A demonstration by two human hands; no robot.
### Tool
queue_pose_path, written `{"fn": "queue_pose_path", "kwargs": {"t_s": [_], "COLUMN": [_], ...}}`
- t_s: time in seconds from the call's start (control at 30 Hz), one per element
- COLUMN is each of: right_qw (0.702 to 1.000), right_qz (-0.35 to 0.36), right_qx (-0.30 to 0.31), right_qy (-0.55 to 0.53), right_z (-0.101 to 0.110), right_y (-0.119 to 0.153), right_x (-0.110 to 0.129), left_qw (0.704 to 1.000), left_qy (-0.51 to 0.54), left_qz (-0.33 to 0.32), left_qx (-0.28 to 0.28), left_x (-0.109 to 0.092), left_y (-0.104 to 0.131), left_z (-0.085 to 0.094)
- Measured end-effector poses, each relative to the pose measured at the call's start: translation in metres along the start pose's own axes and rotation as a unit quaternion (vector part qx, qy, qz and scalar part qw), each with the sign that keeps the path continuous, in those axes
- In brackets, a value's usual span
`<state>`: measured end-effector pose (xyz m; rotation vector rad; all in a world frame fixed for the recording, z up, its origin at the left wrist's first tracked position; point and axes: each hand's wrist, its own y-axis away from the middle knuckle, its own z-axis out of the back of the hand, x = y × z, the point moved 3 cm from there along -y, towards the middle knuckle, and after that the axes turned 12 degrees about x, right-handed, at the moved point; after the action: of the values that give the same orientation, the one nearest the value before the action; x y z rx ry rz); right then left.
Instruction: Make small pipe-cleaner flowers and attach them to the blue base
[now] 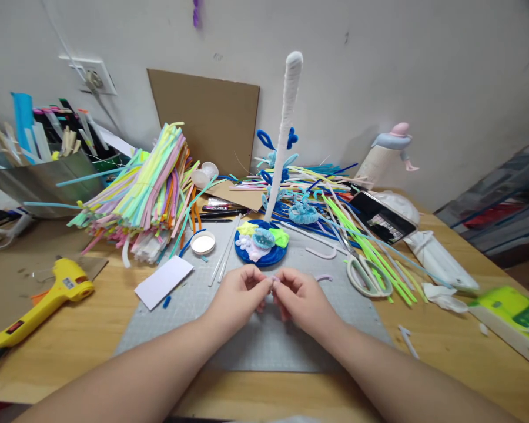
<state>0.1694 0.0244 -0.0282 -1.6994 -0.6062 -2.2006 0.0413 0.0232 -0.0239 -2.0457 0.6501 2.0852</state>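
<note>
A small pale lilac piece (274, 279) sits between the person's two hands, just above the grey mat (247, 346). The left hand (238, 294) has thumb and fingers drawn narrow, pinching it from one side; the right hand (306, 298) pinches it from the other (so little of it shows that I can't make out its shape). Just beyond their knuckles stands a round blue base (273, 259) with yellow, white, green and blue fuzzy shapes on it, and a tall white wrapped post (286, 111) rises behind them, leaning slightly right. Scissors (369, 276) lie to the right, against bright green stems (381, 252). Over on the left are a white card (164, 282), a shallow round dish (203, 242) and a thick bundle of pastel stems (147, 188). Farther out, a yellow glue gun (48, 302) rests near the table's left side, while a phone (381, 217) lies off to the right.
</note>
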Motion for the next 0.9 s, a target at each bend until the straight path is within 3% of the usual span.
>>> {"fn": "queue_pose_path", "kwargs": {"t_s": [0.1, 0.23, 0.33, 0.47, 0.6, 0.8, 0.9], "right_qw": [0.994, 0.994, 0.997, 0.985, 0.965, 0.957, 0.954], "right_qz": [-0.039, -0.039, -0.043, -0.053, -0.009, 0.036, 0.051], "right_qx": [0.036, 0.045, 0.052, 0.08, 0.028, -0.114, -0.154], "right_qy": [-0.101, -0.089, -0.038, 0.147, 0.261, 0.265, 0.254], "right_z": [0.0, 0.001, 0.001, 0.005, 0.018, 0.048, 0.056], "right_y": [-0.004, -0.004, -0.002, -0.002, -0.002, -0.001, -0.005], "right_x": [-0.004, -0.003, -0.005, -0.007, 0.002, 0.018, 0.015], "left_qw": [0.997, 0.998, 0.999, 0.997, 0.993, 0.977, 0.967], "left_qy": [0.078, 0.053, 0.031, 0.032, 0.034, 0.028, -0.072], "left_qz": [0.017, 0.011, 0.035, 0.043, 0.019, -0.078, -0.097], "left_qx": [0.019, 0.028, 0.021, -0.052, -0.109, -0.199, -0.223], "left_x": [-0.004, -0.005, -0.005, -0.015, -0.025, -0.037, -0.041], "left_y": [-0.001, 0.0, 0.0, 0.003, 0.006, 0.009, 0.009], "left_z": [0.001, 0.005, 0.009, 0.018, 0.026, 0.048, 0.061]}}
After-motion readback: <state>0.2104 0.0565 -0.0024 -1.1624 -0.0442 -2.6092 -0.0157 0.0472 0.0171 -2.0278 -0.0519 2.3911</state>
